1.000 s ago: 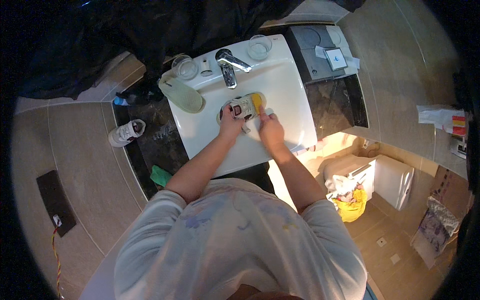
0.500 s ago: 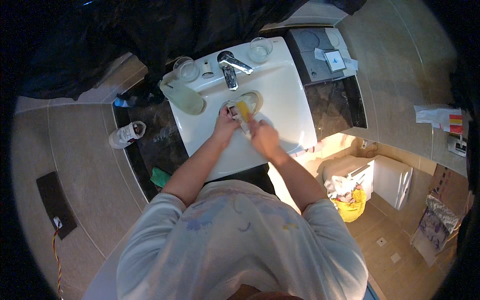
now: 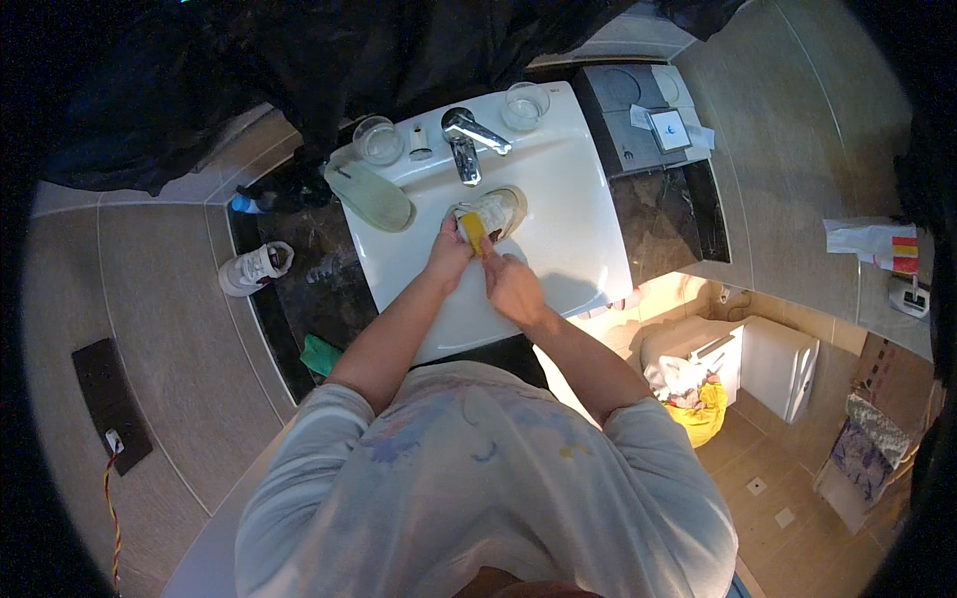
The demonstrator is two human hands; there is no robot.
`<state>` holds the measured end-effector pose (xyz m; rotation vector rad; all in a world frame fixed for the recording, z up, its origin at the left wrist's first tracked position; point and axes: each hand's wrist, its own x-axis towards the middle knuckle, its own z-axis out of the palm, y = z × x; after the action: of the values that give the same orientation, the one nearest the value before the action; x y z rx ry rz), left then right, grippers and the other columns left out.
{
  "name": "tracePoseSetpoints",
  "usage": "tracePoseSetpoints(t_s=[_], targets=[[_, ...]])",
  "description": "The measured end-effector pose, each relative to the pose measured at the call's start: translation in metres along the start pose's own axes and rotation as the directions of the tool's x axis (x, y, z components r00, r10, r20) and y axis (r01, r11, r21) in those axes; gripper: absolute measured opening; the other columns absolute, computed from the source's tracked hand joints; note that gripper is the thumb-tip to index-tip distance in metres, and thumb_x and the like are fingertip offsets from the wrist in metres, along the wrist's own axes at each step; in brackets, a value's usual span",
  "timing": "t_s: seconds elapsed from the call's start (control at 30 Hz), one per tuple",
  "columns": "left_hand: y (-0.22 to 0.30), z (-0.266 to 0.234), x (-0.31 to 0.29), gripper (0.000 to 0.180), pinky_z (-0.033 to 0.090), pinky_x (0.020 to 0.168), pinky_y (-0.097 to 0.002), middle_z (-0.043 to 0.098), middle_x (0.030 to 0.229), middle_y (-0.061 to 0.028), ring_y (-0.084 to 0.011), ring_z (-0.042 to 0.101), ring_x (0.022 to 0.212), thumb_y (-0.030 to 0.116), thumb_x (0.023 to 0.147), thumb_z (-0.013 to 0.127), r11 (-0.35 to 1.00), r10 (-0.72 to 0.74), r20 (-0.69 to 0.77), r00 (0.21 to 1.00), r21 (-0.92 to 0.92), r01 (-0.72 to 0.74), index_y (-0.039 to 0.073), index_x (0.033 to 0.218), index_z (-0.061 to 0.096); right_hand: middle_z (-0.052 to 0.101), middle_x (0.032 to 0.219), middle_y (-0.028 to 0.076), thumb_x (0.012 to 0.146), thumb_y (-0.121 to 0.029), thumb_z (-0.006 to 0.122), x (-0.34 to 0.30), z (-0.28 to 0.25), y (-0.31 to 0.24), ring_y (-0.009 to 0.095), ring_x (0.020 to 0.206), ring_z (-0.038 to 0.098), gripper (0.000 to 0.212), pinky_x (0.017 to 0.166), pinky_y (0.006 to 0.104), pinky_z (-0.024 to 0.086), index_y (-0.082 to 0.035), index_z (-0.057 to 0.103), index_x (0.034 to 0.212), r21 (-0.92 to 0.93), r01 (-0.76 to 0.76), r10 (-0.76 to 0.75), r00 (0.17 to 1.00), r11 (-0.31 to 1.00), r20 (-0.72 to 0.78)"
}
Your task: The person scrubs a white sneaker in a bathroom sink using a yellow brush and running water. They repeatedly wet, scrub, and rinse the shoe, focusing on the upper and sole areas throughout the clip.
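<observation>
A white shoe (image 3: 505, 207) lies in the basin of the white sink (image 3: 578, 234), its toe toward the tap (image 3: 465, 149). My left hand (image 3: 449, 259) is closed on the shoe's near left side and steadies it. My right hand (image 3: 514, 289) grips a small yellow scrubber (image 3: 473, 229), pressed against the shoe near its opening. Whether this is a brush or a sponge cannot be made out. Fingers partly cover the near end of the shoe.
A long pale green object (image 3: 369, 194) rests on the sink's left rim. Two clear glass bowls (image 3: 379, 141) flank the tap. Another white shoe (image 3: 256, 269) stands on the dark counter at left. Grey boxes (image 3: 620, 115) sit at right. A yellow-bagged bin (image 3: 698, 409) is lower right.
My right hand has drawn slightly toward me and left with the scrubber, uncovering more of the shoe. My left hand stays at the shoe's near side.
</observation>
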<state>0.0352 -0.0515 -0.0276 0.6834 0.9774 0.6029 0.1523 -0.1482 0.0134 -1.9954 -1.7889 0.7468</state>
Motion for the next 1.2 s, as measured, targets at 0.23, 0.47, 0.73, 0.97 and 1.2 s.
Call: tracePoseSetpoints(t_s=[0.23,0.47,0.73,0.97,1.2], targets=[[-0.007,-0.008,0.004,0.065,0.047,0.102,-0.0338,0.058,0.132,-0.0101,-0.0209,0.058,0.121,-0.015,0.083,0.056,1.000,-0.014,-0.009,1.000,-0.006,0.014,0.007,0.141,0.036,0.064,0.085,0.025,0.096,-0.018,0.048,0.003,-0.005,0.021,0.041,0.076,0.064,0.043,0.068,0.0520,0.051,-0.012,0.053,0.138,0.016,-0.158,0.158,0.987,0.987,0.017],[-0.012,-0.010,0.003,0.065,0.045,0.105,-0.0334,0.059,0.132,-0.0099,-0.0203,0.058,0.121,-0.015,0.084,0.056,0.994,0.089,0.106,0.990,0.049,-0.094,0.004,0.142,0.035,0.065,0.084,0.024,0.094,-0.016,0.052,0.026,-0.014,0.031,0.042,0.075,0.065,0.042,0.066,0.0519,0.052,-0.014,0.056,0.135,-0.062,-0.237,0.238,0.971,0.970,0.006],[-0.020,-0.018,0.008,0.064,0.046,0.103,-0.0322,0.060,0.130,-0.0086,-0.0196,0.058,0.119,-0.014,0.084,0.058,0.994,0.103,0.135,0.985,0.032,-0.108,0.005,0.142,0.038,0.065,0.080,0.024,0.094,-0.018,0.050,0.032,-0.027,0.020,0.040,0.072,0.065,0.044,0.066,0.0505,0.052,-0.014,0.055,0.138,-0.109,-0.178,0.184,0.981,0.978,0.055],[-0.003,-0.008,-0.007,0.059,0.051,0.091,-0.0281,0.061,0.122,-0.0071,-0.0152,0.059,0.110,-0.010,0.083,0.063,0.979,-0.058,-0.103,0.993,0.190,0.077,0.003,0.138,0.046,0.066,0.079,0.023,0.095,-0.021,0.049,0.017,-0.018,-0.006,0.041,0.072,0.066,0.044,0.064,0.0517,0.053,-0.015,0.053,0.139,-0.029,-0.051,0.053,0.994,0.998,0.095],[-0.005,-0.011,-0.001,0.063,0.050,0.087,-0.0244,0.061,0.115,-0.0036,-0.0123,0.057,0.098,-0.008,0.081,0.068,0.952,-0.083,-0.129,0.988,0.282,0.117,0.004,0.139,0.046,0.067,0.081,0.021,0.098,-0.027,0.047,0.027,-0.026,-0.002,0.039,0.076,0.068,0.040,0.066,0.0506,0.054,-0.015,0.056,0.135,-0.009,-0.071,0.071,0.993,0.997,0.096]])
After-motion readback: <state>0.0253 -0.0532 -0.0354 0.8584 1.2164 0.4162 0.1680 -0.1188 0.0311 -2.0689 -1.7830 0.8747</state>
